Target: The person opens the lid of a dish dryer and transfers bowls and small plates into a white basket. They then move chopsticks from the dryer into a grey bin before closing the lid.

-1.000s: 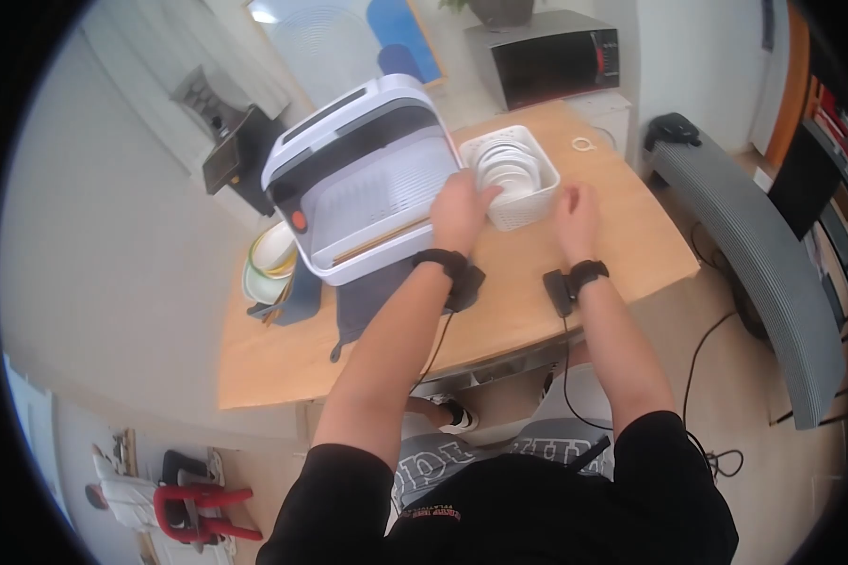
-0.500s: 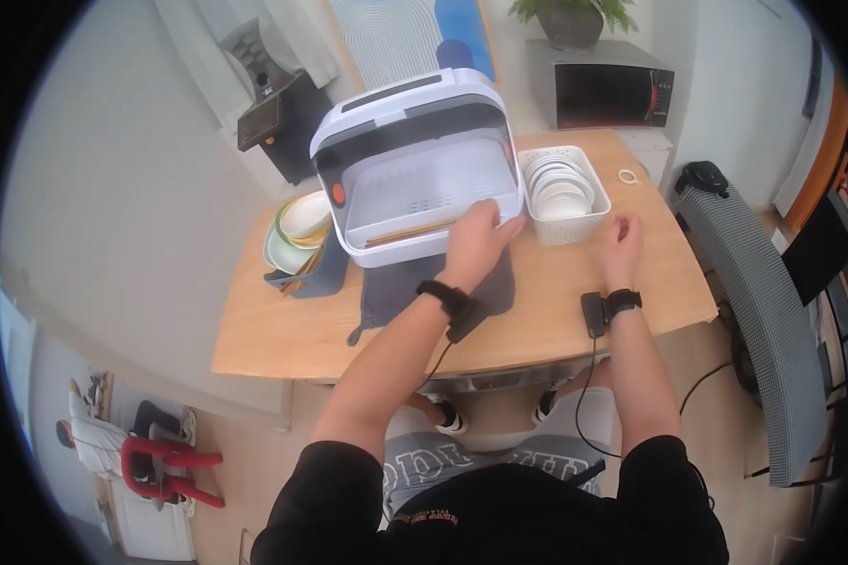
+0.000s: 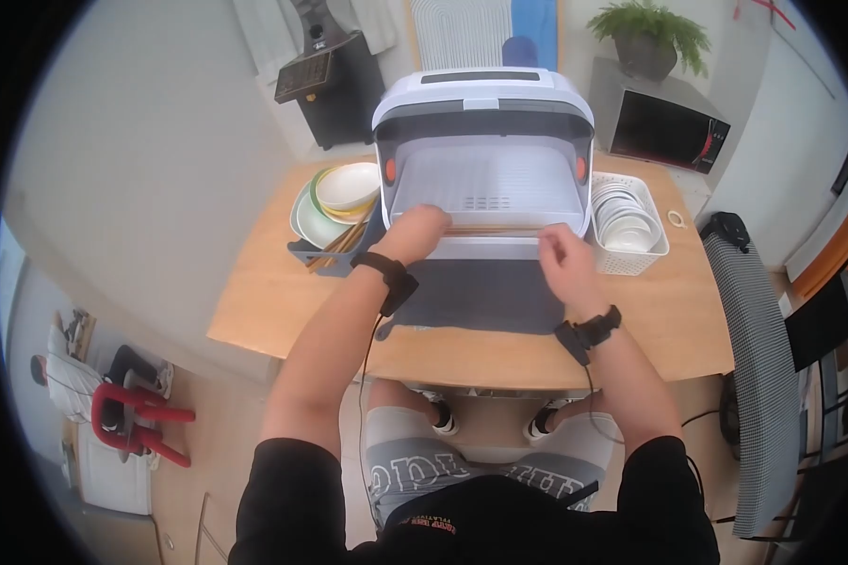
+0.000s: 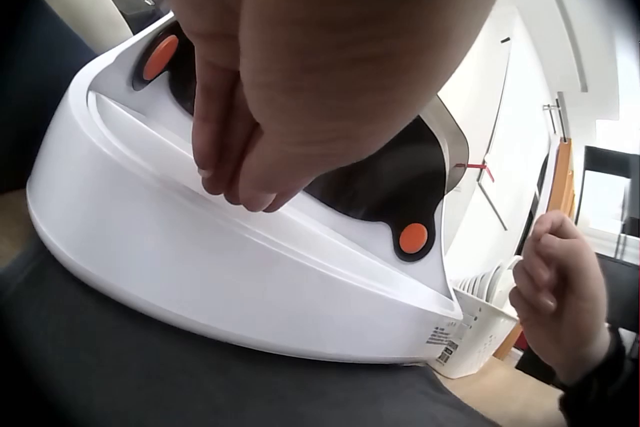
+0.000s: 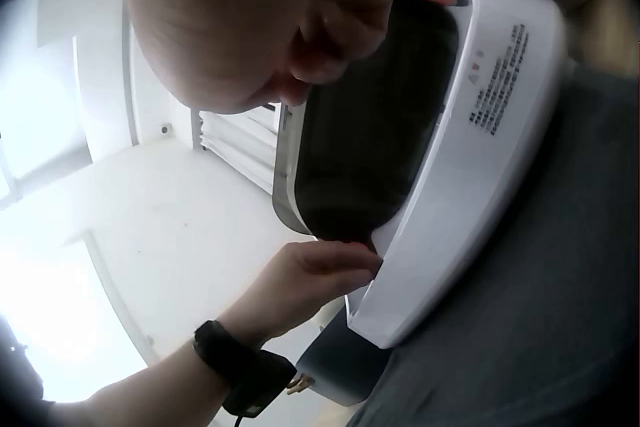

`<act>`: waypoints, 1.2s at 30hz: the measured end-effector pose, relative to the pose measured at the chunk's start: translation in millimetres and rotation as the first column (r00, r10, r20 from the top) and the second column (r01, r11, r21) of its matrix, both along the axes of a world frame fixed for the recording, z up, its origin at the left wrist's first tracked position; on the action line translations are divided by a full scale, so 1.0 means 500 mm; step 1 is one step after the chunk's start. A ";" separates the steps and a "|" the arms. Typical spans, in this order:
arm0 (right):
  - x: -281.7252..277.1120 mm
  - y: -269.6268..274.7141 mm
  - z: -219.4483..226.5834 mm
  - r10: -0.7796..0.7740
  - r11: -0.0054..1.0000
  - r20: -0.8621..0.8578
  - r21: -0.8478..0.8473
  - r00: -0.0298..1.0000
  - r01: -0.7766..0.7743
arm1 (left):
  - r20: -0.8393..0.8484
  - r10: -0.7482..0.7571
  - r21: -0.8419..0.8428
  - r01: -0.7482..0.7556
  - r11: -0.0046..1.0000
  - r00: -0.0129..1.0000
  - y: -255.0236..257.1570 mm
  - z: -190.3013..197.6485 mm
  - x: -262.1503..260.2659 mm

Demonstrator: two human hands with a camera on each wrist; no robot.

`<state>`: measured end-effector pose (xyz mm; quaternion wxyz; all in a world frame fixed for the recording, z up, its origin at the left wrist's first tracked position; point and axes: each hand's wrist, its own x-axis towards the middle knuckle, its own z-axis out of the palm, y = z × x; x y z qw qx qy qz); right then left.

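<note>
A white dish box (image 3: 490, 247) with a dark, raised lid stands on the table. Wooden chopsticks (image 3: 495, 231) lie crosswise in its front trough. My left hand (image 3: 419, 234) reaches over the front rim at the left, fingertips and thumb close together, dipped into the trough. The left wrist view shows those fingers (image 4: 225, 162) from behind; the hand covers the chopsticks' left end, and I cannot tell whether it pinches them. Near their right end, my right hand (image 3: 570, 268) hovers at the front rim with loosely curled fingers. The left wrist view shows that right hand (image 4: 565, 292) holding nothing.
A white basket (image 3: 622, 259) of stacked white dishes stands right of the box. To its left, a blue-grey basket (image 3: 311, 256) holds bowls, plates and more chopsticks. A dark cloth (image 3: 481, 297) lies in front. A white ring (image 3: 676, 219) and a microwave (image 3: 669, 122) are farther right.
My left hand has moved left along the box's front, from the white basket to the chopsticks' left end. My right hand has come from beside the white basket to the box's front rim.
</note>
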<state>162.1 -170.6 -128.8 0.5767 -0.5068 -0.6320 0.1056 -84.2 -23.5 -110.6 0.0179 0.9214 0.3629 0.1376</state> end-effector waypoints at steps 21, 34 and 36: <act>0.014 0.023 -0.056 -0.136 0.987 -0.087 -0.097 0.987 0.128 | -0.445 -0.102 -0.136 0.046 0.990 0.890 0.041 0.059 0.093; 0.015 0.033 -0.066 -0.095 0.994 -0.132 -0.074 0.987 0.086 | -0.498 -0.112 -0.169 0.030 0.985 0.860 0.061 0.047 0.094; 0.016 0.036 -0.067 -0.085 0.995 -0.149 -0.070 0.985 0.075 | -0.502 -0.107 -0.180 0.018 0.984 0.858 0.051 0.061 0.099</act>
